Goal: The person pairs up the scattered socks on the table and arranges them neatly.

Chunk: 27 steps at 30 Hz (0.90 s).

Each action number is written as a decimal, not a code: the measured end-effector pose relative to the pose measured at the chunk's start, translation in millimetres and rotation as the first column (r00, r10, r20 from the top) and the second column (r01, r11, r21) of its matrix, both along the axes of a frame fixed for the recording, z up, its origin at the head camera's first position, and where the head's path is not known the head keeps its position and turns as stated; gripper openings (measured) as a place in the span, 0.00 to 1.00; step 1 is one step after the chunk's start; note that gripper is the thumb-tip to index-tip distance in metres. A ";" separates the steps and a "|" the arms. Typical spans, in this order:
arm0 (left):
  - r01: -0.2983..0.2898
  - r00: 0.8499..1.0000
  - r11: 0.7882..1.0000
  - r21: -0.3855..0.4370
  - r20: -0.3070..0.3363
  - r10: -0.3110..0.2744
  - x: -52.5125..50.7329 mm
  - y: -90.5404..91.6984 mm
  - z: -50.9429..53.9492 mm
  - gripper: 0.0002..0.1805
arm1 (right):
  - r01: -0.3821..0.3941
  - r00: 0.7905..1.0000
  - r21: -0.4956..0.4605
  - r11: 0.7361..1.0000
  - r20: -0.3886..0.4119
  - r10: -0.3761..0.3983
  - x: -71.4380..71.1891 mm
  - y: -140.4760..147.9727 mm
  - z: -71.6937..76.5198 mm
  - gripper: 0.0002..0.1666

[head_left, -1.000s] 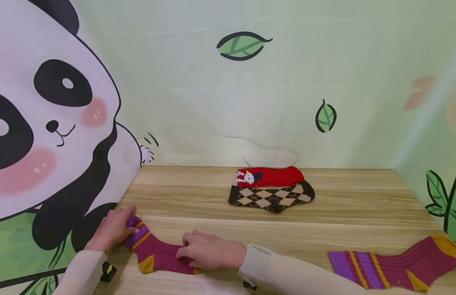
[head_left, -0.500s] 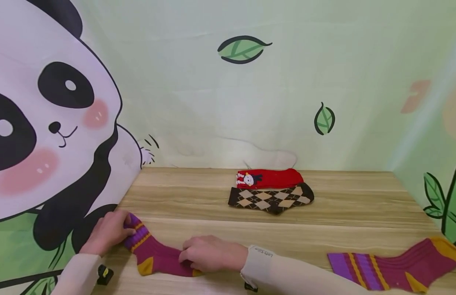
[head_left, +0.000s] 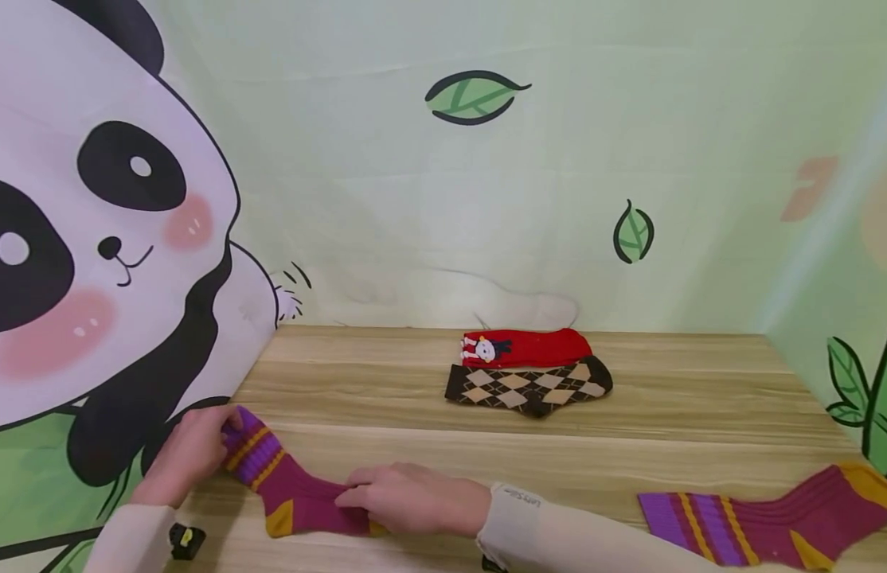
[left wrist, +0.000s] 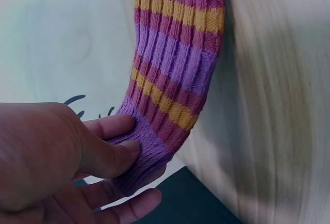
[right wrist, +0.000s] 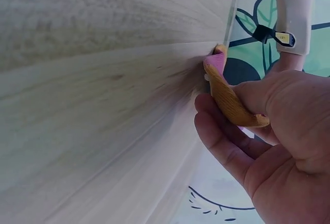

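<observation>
A magenta sock [head_left: 310, 489] with a purple cuff, yellow stripes and yellow heel and toe stretches between both hands at the front left. My left hand [head_left: 185, 450] pinches its cuff; in the left wrist view the thumb presses on the purple ribbing [left wrist: 147, 154], with fingers behind. At the other end my right hand [head_left: 415, 497] holds the foot near the toe. The right wrist view shows the yellow toe [right wrist: 227, 100] between thumb and fingers, by the wooden surface. A matching sock [head_left: 766, 517] lies flat at the right, its toe pointing right.
Towards the back of the wooden table [head_left: 357, 382] lie a red sock [head_left: 544, 348] with a cartoon figure and, just in front, a black and tan argyle sock [head_left: 522, 387]. A panda-printed wall [head_left: 221, 318] borders the left side; a pale green backdrop [head_left: 343, 199] stands behind.
My left hand has shifted slightly left and down with the cuff, and the sock looks straighter. My right hand has edged slightly left and down. The other socks stay put.
</observation>
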<state>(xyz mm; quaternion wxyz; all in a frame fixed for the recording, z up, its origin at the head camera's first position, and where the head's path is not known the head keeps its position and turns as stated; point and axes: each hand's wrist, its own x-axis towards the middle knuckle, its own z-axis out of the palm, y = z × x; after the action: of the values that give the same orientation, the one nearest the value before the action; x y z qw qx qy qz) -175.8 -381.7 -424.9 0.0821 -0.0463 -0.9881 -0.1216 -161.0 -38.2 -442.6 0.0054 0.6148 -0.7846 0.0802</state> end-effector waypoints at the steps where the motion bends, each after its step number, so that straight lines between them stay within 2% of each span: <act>1: 0.001 1.000 1.000 0.007 -0.004 -0.001 0.3 0.1 1.0 0.13 | -0.001 1.000 -0.002 1.000 -0.006 0.001 0.3 0.6 0.7 0.24; 6: 0.001 1.000 1.000 0.026 -0.031 -0.001 2.8 -1.4 4.2 0.14 | -0.004 0.999 -0.015 1.000 -0.055 0.003 0.1 2.2 2.3 0.24; 11: 0.005 0.998 0.999 0.033 -0.057 -0.003 5.0 -3.8 6.7 0.14 | 0.007 1.000 -0.011 1.000 0.004 -0.007 -1.1 4.1 6.2 0.25; 19: -0.026 0.999 0.998 0.059 -0.022 0.028 6.7 -4.0 14.8 0.14 | 0.016 0.998 -0.006 1.000 0.065 -0.015 -1.1 8.1 13.0 0.24; 23: -0.006 0.999 0.999 0.051 -0.036 0.008 6.3 -4.4 18.7 0.13 | 0.015 0.997 -0.012 1.000 0.075 -0.014 -1.2 9.0 14.5 0.23; 27: 0.002 0.999 0.999 0.042 -0.037 -0.001 6.0 -3.8 21.5 0.13 | 0.005 0.999 -0.017 1.000 0.038 -0.004 -1.0 9.4 15.7 0.23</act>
<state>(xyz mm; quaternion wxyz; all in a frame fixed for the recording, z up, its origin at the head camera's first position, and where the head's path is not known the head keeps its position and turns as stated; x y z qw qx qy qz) -169.7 -385.5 -403.4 0.1013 -0.0475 -0.9836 -0.1417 -162.1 -28.8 -427.0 -0.0043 0.6114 -0.7851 0.0987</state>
